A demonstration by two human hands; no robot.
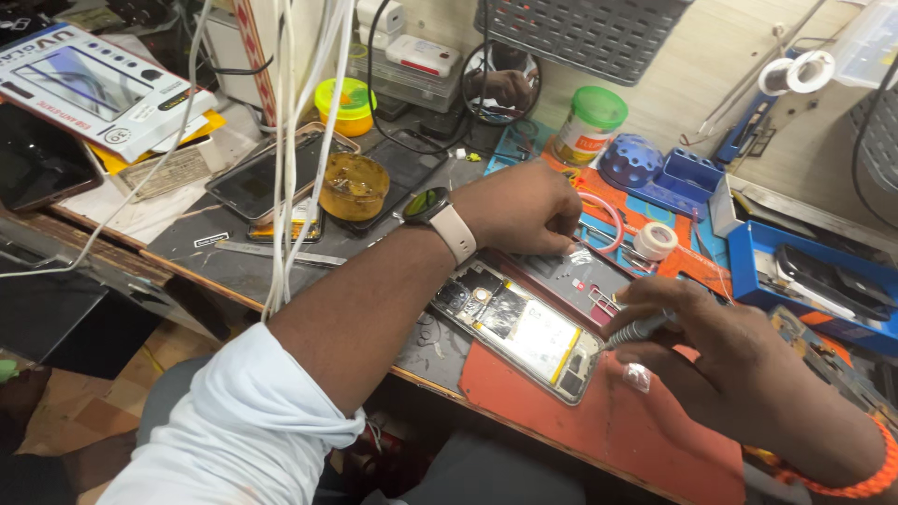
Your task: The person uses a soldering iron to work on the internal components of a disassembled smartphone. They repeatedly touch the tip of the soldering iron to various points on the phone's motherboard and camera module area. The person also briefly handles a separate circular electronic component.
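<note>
Two bare hands work over an opened phone (517, 329) that lies face down, back cover off, half on a dark mat and half on the red mat (599, 425) at the bench's near edge. The left hand (524, 208) reaches in from the lower left, its forearm laid across the bench with a smartwatch (428, 204) on a pale strap at the wrist; the fingers are curled in a loose fist, knuckles up, tips pressed down on a dark back panel (575, 279) just beyond the phone. Whether it pinches anything small cannot be told. The right hand (720, 351) comes in from the lower right, an orange beaded band (865, 477) at its wrist, fingers closed around a slim grey screwdriver (638, 330) whose tip points at the phone's lower end.

At the top left a flat white box (89, 89) with dark print and a picture of a screen lies tilted, over a yellow sheet. Near it stand a small yellow tub with a green lid (346, 101) and an open amber pot (354, 185). Farther back a white jar with a green cap (589, 122) stands by the wall, a blue dimpled holder (631, 161) beside it, and a roll of white tape (656, 240) lies on the mat. A blue tray (748, 271) sits at the right
</note>
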